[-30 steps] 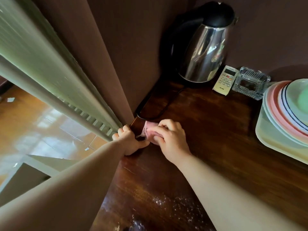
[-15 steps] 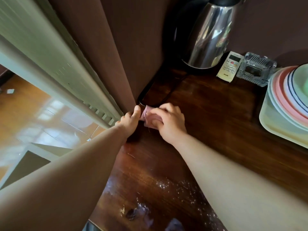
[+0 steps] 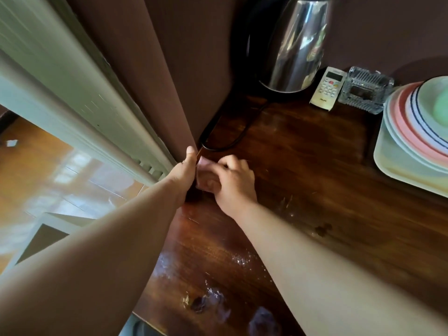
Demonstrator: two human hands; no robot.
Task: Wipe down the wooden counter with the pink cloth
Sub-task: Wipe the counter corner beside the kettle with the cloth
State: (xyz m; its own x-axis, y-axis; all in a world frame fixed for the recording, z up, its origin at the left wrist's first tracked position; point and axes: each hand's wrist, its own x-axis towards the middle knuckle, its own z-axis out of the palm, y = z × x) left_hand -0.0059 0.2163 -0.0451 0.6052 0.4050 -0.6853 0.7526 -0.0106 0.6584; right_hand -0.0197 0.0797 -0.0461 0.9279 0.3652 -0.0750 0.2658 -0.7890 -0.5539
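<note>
A small folded pink cloth (image 3: 203, 171) lies at the left edge of the dark wooden counter (image 3: 303, 166), just in front of the brown wall panel's corner. My right hand (image 3: 234, 181) grips it, fingers curled over the top and thumb tucked beneath. Pressed against the cloth's left side is my left hand (image 3: 186, 167), with its thumb pointing up along the panel's edge. Its fingers are hidden behind the hand.
A steel kettle (image 3: 295, 44) stands at the back, its black cord (image 3: 236, 138) looping just beyond the cloth. A white remote (image 3: 328, 87) and glass ashtray (image 3: 363, 89) sit beside it. Stacked plates (image 3: 412, 127) on a tray (image 3: 388, 163) fill the right. White specks (image 3: 240, 259) and wet smears mark the near counter.
My left thumb has straightened upward against the panel edge. Both hands and the cloth stay at the same corner, and the view has dropped so that more of the near counter shows.
</note>
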